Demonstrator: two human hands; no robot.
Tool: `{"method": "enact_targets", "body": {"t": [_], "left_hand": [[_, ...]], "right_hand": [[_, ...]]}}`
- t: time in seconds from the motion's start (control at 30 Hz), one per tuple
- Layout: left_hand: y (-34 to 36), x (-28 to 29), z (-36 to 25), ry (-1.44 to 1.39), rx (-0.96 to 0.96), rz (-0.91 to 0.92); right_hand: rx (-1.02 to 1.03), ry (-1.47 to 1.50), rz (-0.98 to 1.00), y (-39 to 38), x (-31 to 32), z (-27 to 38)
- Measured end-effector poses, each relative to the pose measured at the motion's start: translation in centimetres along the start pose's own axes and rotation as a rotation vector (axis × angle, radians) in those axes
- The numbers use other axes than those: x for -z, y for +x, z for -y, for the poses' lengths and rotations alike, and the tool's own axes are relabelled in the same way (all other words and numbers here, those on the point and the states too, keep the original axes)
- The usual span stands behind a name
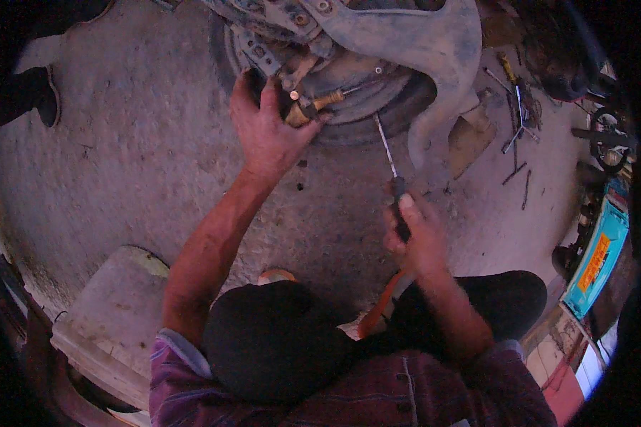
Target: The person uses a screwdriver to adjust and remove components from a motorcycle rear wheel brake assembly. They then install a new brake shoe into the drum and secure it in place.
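Note:
A dusty wheel (352, 132) with a dark tyre is in front of me at the top, partly covered by a curved, dirt-caked arm (413, 35). Near its hub, my left hand (271, 132) is curled around a yellow-handled screwdriver (324, 101), whose thin shaft points right across the wheel. The fingertips of that hand reach up by a perforated metal bracket (260, 57). My right hand (419, 231), slightly blurred, grips the black handle of another screwdriver (386, 148). Its shaft slants up to the tyre's edge; I cannot tell whether the tip is wedged there.
On the floor at right lie a Y-shaped wrench (520, 129), a yellow-handled tool (507, 67) and a T-handle (516, 173). A brown flat piece (470, 142) rests near the curved arm. A grey block-like object (114, 320) stands lower left; a teal box (600, 260) is far right. Someone's shoe (46, 96) shows upper left.

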State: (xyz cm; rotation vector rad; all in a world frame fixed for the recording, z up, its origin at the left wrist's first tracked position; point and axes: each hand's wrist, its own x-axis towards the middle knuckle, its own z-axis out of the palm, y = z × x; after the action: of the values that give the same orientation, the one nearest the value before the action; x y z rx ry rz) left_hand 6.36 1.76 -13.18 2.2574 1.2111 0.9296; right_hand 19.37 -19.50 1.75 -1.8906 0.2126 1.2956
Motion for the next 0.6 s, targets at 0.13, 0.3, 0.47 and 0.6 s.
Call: {"method": "enact_targets", "body": {"t": [0.13, 0.3, 0.47, 0.6], "left_hand": [[-0.2, 0.4, -0.7, -0.026, 0.020, 0.000], [-0.1, 0.4, -1.0, -0.023, 0.054, -0.002], [-0.2, 0.3, -1.0, -0.037, 0.051, -0.002], [-0.2, 0.2, -0.9, -0.033, 0.057, -0.008]], "right_hand": [[-0.071, 0.117, 0.114, -4.3, -2.9, 3.5], [-0.129, 0.045, 0.129, -4.5, -2.9, 6.6], [-0.088, 0.063, 0.122, -5.0, -3.2, 6.6], [-0.097, 0.051, 0.119, -4.4, -3.0, 6.3]]}}
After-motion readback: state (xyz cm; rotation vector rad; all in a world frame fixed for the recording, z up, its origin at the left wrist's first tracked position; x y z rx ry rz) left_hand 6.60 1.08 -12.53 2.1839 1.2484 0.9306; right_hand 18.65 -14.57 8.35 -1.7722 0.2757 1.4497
